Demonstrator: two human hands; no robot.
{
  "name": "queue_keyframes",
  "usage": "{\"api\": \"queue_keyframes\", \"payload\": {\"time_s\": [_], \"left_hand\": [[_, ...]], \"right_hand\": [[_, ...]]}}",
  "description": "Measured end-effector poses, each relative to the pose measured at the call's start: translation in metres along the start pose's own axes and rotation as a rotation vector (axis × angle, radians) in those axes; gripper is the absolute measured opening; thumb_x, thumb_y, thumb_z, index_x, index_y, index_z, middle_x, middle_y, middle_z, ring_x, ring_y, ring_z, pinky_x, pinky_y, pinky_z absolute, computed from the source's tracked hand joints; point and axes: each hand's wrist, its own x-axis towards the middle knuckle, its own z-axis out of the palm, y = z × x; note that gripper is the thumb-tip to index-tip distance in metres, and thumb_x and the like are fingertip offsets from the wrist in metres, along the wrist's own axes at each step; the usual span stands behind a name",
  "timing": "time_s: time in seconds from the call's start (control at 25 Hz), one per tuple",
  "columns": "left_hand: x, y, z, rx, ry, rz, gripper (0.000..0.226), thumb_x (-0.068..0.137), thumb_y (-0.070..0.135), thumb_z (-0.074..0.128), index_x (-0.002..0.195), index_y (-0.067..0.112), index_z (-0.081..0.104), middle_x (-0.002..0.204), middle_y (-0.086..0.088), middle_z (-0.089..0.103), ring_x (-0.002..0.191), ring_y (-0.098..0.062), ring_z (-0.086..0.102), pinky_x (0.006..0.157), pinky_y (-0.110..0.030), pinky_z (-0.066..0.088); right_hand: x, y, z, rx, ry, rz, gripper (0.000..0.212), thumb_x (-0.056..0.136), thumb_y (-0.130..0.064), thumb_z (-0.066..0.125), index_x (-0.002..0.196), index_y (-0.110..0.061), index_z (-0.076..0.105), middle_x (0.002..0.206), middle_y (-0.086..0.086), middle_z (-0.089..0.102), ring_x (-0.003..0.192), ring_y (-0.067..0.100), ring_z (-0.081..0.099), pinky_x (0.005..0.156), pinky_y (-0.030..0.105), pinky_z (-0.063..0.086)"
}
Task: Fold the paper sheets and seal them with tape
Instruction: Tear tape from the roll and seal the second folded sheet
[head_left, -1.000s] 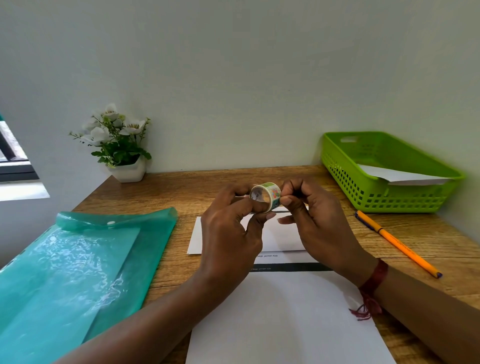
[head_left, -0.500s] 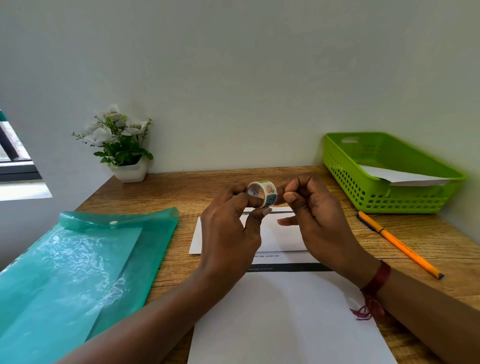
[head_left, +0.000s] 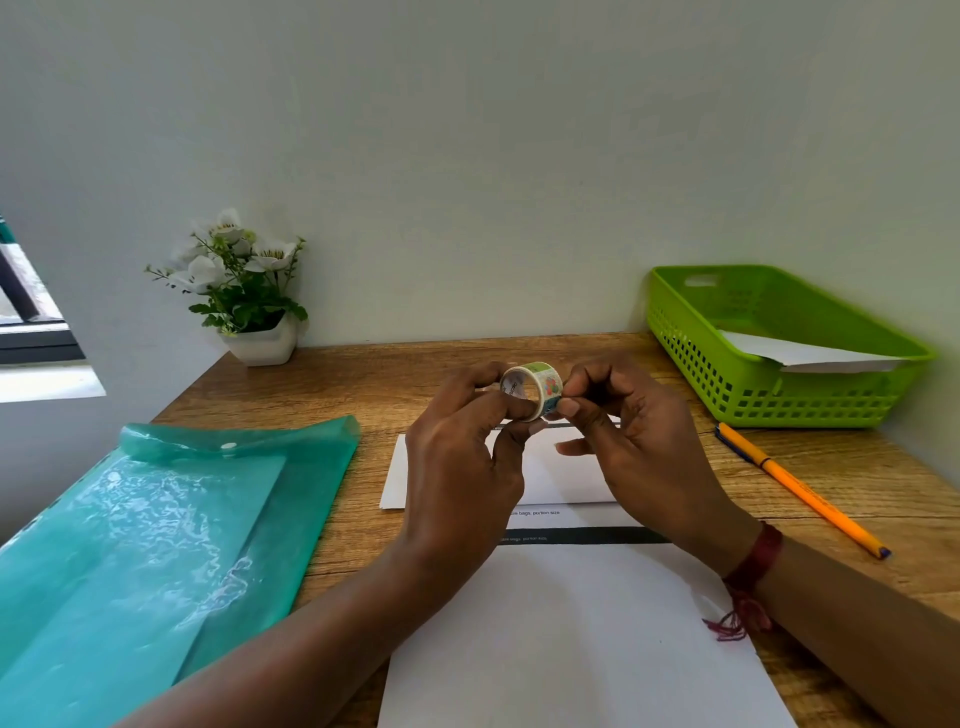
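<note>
A small roll of patterned tape (head_left: 535, 387) is held up above the desk, between both hands. My left hand (head_left: 462, 467) grips the roll with thumb and fingers. My right hand (head_left: 628, 447) pinches at the roll's right edge with curled fingertips. Under the hands lies a folded white paper sheet (head_left: 550, 475). Nearer to me, a flat white sheet (head_left: 571, 634) with a dark printed band reaches the desk's front edge.
A teal plastic folder (head_left: 156, 535) covers the desk's left side. A green basket (head_left: 737, 374) holding a white paper stands at the back right, with an orange pen (head_left: 800, 488) in front of it. A potted white flower (head_left: 244, 291) sits back left against the wall.
The roll has turned slightly in my left hand, and my right fingertips have shifted along its edge. Both hands stay in the same spot above the folded sheet.
</note>
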Motion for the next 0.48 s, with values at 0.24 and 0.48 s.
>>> {"api": "queue_keyframes", "payload": {"time_s": [0.24,0.48], "left_hand": [[0.0003,0.0003,0.0018,0.03,-0.026,0.02,0.026,0.071,0.0,0.08,0.095,0.005,0.073,0.106,-0.008,0.069,0.097,-0.011,0.06,0.079,-0.003,0.044],[0.0002,0.0016,0.0022,-0.031,-0.02,-0.021,0.019,0.072,0.004,0.08,0.089,0.006,0.072,0.105,-0.005,0.069,0.097,-0.004,0.055,0.079,0.001,0.043]], "right_hand": [[-0.0017,0.001,0.001,-0.083,-0.056,0.017,0.014,0.096,-0.008,0.052,0.087,-0.019,0.051,0.094,0.001,0.061,0.089,0.017,0.063,0.06,0.037,0.061],[-0.0029,0.0008,0.0031,-0.131,-0.019,-0.015,0.012,0.096,-0.011,0.052,0.09,-0.02,0.05,0.093,0.001,0.06,0.09,0.019,0.063,0.059,0.035,0.061]]}}
